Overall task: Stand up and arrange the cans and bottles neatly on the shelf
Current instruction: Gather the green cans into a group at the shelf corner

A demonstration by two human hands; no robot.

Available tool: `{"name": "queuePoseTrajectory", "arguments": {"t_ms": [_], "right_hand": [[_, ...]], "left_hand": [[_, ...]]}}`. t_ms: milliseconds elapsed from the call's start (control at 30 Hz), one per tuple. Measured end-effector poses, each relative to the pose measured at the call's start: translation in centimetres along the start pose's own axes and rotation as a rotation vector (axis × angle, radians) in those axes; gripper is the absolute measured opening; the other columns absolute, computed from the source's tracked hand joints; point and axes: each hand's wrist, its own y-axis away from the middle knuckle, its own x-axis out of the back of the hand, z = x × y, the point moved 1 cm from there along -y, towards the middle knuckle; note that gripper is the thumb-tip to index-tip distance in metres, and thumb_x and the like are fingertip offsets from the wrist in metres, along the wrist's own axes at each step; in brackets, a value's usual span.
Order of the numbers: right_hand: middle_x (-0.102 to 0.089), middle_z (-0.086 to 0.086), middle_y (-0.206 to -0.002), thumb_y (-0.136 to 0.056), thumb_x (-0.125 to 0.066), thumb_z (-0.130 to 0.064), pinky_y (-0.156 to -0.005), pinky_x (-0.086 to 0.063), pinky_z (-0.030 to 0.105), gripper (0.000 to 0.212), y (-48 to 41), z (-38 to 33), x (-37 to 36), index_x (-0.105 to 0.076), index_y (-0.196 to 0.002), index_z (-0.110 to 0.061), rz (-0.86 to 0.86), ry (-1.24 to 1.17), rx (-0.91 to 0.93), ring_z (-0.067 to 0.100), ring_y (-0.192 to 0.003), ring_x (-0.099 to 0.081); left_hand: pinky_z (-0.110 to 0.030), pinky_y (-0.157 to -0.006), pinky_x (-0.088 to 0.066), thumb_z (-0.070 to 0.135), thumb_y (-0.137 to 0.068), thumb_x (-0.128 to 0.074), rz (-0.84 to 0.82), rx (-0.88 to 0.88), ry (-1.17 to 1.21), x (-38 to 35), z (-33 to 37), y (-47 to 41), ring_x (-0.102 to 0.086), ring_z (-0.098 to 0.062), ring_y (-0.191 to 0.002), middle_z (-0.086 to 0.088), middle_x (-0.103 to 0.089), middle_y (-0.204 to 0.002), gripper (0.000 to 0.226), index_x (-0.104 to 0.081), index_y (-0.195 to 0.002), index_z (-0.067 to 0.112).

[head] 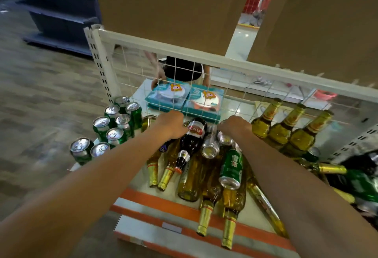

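Observation:
Several green cans (114, 126) stand upright in a cluster at the shelf's (184, 214) left end. Three yellow-green bottles (286, 128) stand by the wire back at the right. Between them lies a heap of amber bottles (208, 192), a dark bottle (191, 139) with a red label, and green and silver cans (232, 167) on their sides. My left hand (171, 123) reaches into the heap's far side beside the dark bottle's base, its fingers hidden. My right hand (235, 126) curls down over a lying silver can (225, 138).
A white wire grid (204, 77) backs the shelf, with a slotted post (98, 63) at the left. Behind it another person's hands hold teal boxes (184, 98). More green bottles (358, 184) lie at the right edge. The orange-striped shelf front (155, 206) faces me.

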Motion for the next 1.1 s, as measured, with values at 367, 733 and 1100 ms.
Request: {"name": "queuePoseTrajectory", "arguments": {"t_ms": [367,733,1100], "right_hand": [[-0.056,0.006,-0.084,-0.080,-0.076,-0.038,-0.071,-0.051,0.033,0.042,-1.9,1.0,1.1,-0.054,-0.096,-0.006,-0.154,-0.349,0.020,0.023,-0.082,-0.059],[-0.061,0.003,-0.108,-0.070,-0.087,-0.026,-0.067,-0.051,0.027,0.064,1.1,-5.3,4.1,-0.052,-0.121,-0.010,-0.053,-0.423,0.428,0.022,-0.098,-0.061],[-0.054,0.004,-0.138,-0.070,-0.089,-0.031,-0.092,-0.044,0.031,0.098,8.5,-18.2,-2.1,-0.032,-0.148,-0.013,-0.159,-0.446,0.881,0.020,-0.121,-0.053]], "left_hand": [[-0.033,-0.068,-0.047,0.039,-0.092,-0.059,-0.016,0.045,0.036,1.3,-0.5,-1.4,-0.061,-0.022,-0.081,-0.002,-0.064,-0.084,0.026,-0.062,-0.084,0.014],[-0.033,-0.090,-0.047,0.054,-0.090,-0.062,0.085,0.066,0.425,6.5,-2.3,-0.3,-0.060,-0.023,-0.106,-0.009,-0.063,-0.116,0.052,-0.071,-0.113,0.007],[-0.037,-0.061,-0.061,0.035,-0.071,-0.085,-0.042,0.143,0.443,8.1,-12.2,6.9,-0.072,-0.025,-0.075,-0.008,-0.068,-0.096,0.051,-0.063,-0.113,0.018]]}}
